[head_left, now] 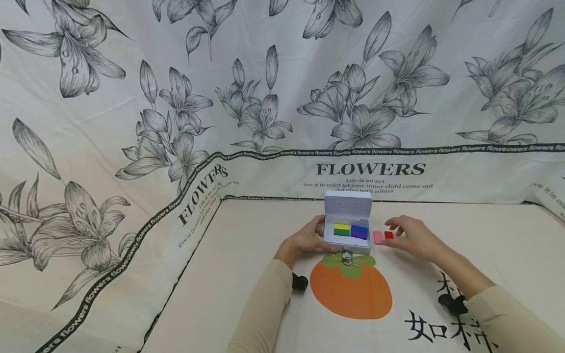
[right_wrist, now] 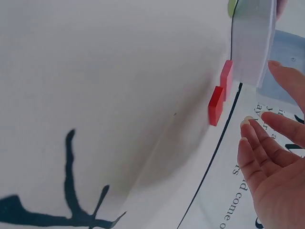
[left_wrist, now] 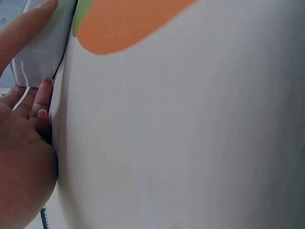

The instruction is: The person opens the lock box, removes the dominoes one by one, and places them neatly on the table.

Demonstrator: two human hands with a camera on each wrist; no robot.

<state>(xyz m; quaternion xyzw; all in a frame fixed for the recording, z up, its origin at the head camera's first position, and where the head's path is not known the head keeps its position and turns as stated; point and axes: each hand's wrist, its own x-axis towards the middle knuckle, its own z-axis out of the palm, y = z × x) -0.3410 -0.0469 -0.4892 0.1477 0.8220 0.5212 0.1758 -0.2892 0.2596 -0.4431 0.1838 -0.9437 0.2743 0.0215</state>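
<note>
A small white hinged box [head_left: 328,241] stands on the table with its lid [head_left: 348,203] raised. Inside lie yellow and green blocks [head_left: 342,229] beside blue and purple blocks [head_left: 359,232]. My left hand [head_left: 305,239] grips the box's left side, thumb along the front and fingers at the side and behind. Just right of the box a pink block [head_left: 377,237] and a red block [head_left: 389,235] rest on the table. My right hand [head_left: 416,239] hovers beside them; in the right wrist view its fingers are spread and apart from both blocks.
A metal clasp [head_left: 348,258] hangs at the box's front. The white tablecloth [head_left: 247,255] carries a printed orange persimmon [head_left: 350,294] and black characters [head_left: 425,326]. Flower-printed cloth [head_left: 265,176] rises behind and at the left.
</note>
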